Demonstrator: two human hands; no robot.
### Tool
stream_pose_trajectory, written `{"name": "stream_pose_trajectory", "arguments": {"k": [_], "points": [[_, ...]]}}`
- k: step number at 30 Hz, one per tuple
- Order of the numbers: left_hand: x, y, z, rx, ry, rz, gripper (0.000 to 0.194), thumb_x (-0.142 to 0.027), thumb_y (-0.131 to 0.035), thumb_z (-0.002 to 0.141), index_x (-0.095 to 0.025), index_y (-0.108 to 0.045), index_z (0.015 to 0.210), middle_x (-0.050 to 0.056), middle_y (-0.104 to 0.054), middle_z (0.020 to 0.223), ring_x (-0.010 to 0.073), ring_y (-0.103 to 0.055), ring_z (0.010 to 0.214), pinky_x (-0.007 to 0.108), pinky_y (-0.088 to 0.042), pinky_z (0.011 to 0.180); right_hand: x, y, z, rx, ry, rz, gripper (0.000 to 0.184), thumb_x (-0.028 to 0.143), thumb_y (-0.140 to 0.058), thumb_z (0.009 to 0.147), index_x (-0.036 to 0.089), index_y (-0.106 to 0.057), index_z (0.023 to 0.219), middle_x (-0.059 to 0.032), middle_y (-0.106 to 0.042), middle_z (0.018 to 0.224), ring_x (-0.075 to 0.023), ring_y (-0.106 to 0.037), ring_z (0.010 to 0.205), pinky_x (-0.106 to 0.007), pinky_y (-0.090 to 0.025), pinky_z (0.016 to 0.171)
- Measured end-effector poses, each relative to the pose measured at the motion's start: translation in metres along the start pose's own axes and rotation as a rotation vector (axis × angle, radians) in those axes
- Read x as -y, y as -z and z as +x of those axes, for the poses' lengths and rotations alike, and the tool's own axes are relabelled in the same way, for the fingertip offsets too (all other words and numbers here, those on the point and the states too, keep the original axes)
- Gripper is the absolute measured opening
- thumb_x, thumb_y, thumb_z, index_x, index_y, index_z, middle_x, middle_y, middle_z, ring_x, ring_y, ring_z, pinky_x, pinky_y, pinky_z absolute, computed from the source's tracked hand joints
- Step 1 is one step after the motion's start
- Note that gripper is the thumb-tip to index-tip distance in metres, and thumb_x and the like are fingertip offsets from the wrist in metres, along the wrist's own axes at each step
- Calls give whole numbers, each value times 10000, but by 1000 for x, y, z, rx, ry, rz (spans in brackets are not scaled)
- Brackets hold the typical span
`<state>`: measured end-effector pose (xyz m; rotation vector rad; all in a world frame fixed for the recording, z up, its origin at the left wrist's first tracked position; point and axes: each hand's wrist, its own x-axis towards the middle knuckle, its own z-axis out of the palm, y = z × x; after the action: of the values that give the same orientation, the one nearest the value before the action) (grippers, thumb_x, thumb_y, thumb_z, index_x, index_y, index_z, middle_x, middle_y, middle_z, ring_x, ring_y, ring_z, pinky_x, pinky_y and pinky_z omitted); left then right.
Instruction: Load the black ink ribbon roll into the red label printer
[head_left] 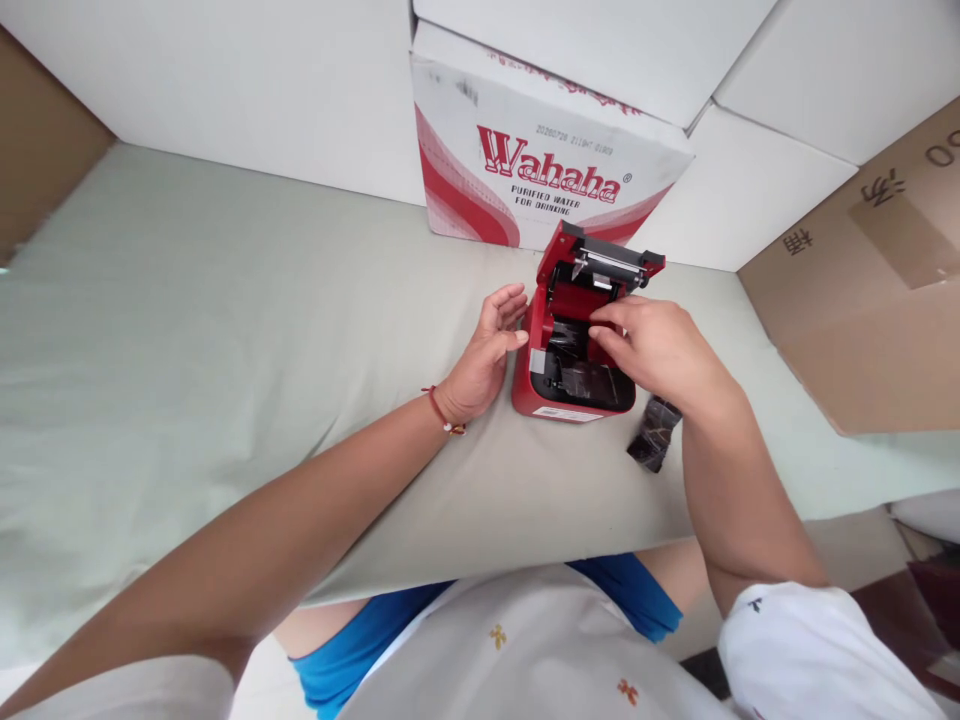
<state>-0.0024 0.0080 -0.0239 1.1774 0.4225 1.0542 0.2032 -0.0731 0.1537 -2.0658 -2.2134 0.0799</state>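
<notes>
A small red and black label printer (574, 413) stands on the cloth with its hinged lid (604, 258) raised. Inside its compartment lies dark, shiny film (581, 380). My left hand (487, 350) rests against the printer's left side, its fingers apart and holding nothing. From the right, my right hand (649, 345) reaches into the compartment, thumb and fingertips close together at the right inner side. What those fingertips hold, if anything, is hidden. Beneath my right wrist, a crumpled piece of dark glossy film (655, 436) lies on the cloth, just right of the printer.
Pale green cloth (225, 300) covers the surface. Behind the printer stands a white and red Wahaha water carton (551, 150), among white boxes (262, 90). Brown cardboard boxes stand on the right (862, 300) and at the far left. My legs are under the front edge.
</notes>
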Motion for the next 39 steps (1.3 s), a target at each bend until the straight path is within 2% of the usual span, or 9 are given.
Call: {"name": "stream_pose_trajectory", "arguments": {"k": [4, 11, 17, 21, 25, 27, 31, 36, 39], "points": [[-2, 0, 1, -25, 23, 3, 655, -511, -787, 953, -359, -539, 1540, 89, -571, 1787, 310, -486, 1748, 561, -421, 1450, 13, -5, 31, 216, -47, -250, 235, 225, -683, 1034, 235, -887, 1152, -144, -887, 1137, -312, -783, 952, -395, -430, 701], [-7, -3, -2, -43, 57, -32, 521, -499, -799, 956, -314, -628, 1413, 94, -656, 1683, 302, -576, 1654, 536, -495, 1376, 30, -18, 39, 169, -75, -246, 346, 182, -761, 945, 203, -808, 1287, -168, -887, 1122, -317, -775, 881, -393, -444, 687], [-10, -5, -2, -34, 61, -14, 463, -465, -769, 972, -294, -660, 1388, 94, -685, 1656, 289, -619, 1602, 509, -512, 1348, 35, -14, 41, 296, -60, -339, 180, 157, -728, 938, 206, -831, 1077, -167, -882, 1117, -347, -802, 962, -406, -450, 685], [-11, -6, -2, -47, 72, 1, 428, -443, -737, 978, -296, -667, 1374, 87, -688, 1649, 284, -635, 1579, 515, -519, 1342, 32, -11, 34, 226, -80, -221, 263, 149, -725, 951, 206, -836, 1182, -159, -883, 1201, -347, -808, 1006, -411, -494, 727], [-12, -6, -2, -57, 82, -1, 414, -432, -723, 983, -286, -667, 1367, 90, -676, 1651, 287, -628, 1575, 530, -499, 1359, 15, 11, -3, 67, -20, 46, 334, 169, -706, 984, 242, -813, 1292, -87, -884, 1152, -287, -802, 921, -391, -551, 762], [-13, -7, -2, -68, 103, -31, 417, -434, -750, 965, -283, -673, 1346, 87, -662, 1660, 291, -605, 1594, 531, -469, 1384, -2, 30, -31, 27, 12, 228, 355, 315, -730, 1037, 291, -799, 1384, -29, -851, 969, -227, -741, 734, -358, -538, 666], [-18, -11, -3, -104, 152, -80, 412, -428, -784, 923, -278, -700, 1297, 72, -659, 1641, 306, -579, 1610, 520, -422, 1416, -51, 53, -74, -64, -198, 379, 480, 596, -772, 1023, 303, -825, 1400, -70, -868, 1119, -243, -773, 815, -340, -562, 647], [-24, -15, -3, -137, 161, -86, 380, -392, -782, 911, -276, -701, 1264, 64, -689, 1602, 317, -572, 1612, 535, -393, 1436, -83, 18, -66, 255, -312, 367, 389, 497, -734, 959, 240, -839, 1230, -104, -877, 1191, -285, -806, 964, -384, -638, 825], [-25, -14, -3, -136, 163, -81, 374, -389, -775, 918, -279, -702, 1268, 67, -690, 1600, 309, -590, 1591, 540, -404, 1432, -82, -11, -56, 297, -375, 335, 404, 435, -690, 961, 236, -833, 1282, -94, -877, 1120, -247, -776, 855, -384, -616, 821]]}}
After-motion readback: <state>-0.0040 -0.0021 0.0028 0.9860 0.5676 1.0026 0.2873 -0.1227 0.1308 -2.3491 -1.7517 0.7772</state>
